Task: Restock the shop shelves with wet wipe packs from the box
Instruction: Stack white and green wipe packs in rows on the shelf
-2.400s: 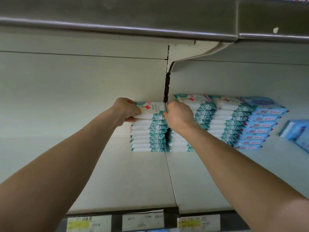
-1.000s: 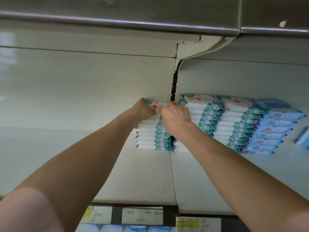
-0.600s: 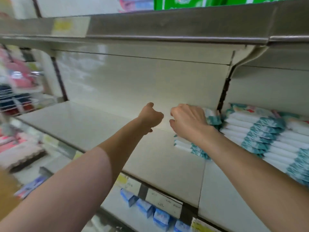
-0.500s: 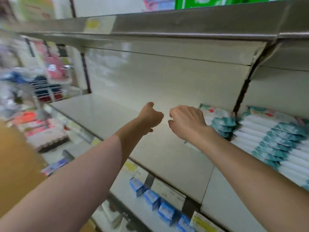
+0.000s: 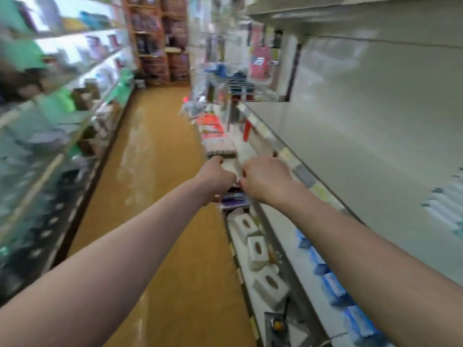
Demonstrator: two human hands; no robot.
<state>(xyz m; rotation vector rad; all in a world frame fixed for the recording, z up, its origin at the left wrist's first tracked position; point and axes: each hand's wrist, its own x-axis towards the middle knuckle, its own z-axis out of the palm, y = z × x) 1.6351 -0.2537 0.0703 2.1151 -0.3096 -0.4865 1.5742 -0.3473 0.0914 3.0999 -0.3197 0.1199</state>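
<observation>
No writing can be read anywhere in our view; the frame is smeared by motion and the price tags (image 5: 285, 154) along the shelf edge are only pale and yellow blurs.

Both our arms reach out over the aisle. Our left hand (image 5: 217, 174) is curled into a loose fist with nothing in it that we can see. Our right hand (image 5: 265, 179), just beside it toward 3 o'clock, also has its fingers curled inward, and we cannot tell whether anything is pinched in them.

The wet wipe packs (image 5: 448, 209) sit at 3 o'clock, at the far right edge of the frame, stacked flat on the pale shelf (image 5: 350, 156), well apart from both hands. Only the ends of the stack show, as white bands with teal tips, so we cannot tell which way their long axis runs.

Below the shelf, toward 5 o'clock, we see 3 white tissue boxes (image 5: 255, 249) with oval openings and a row of blue packs (image 5: 335, 289). The brown floor (image 5: 160, 156) runs toward 12 o'clock between blurred racks.
</observation>
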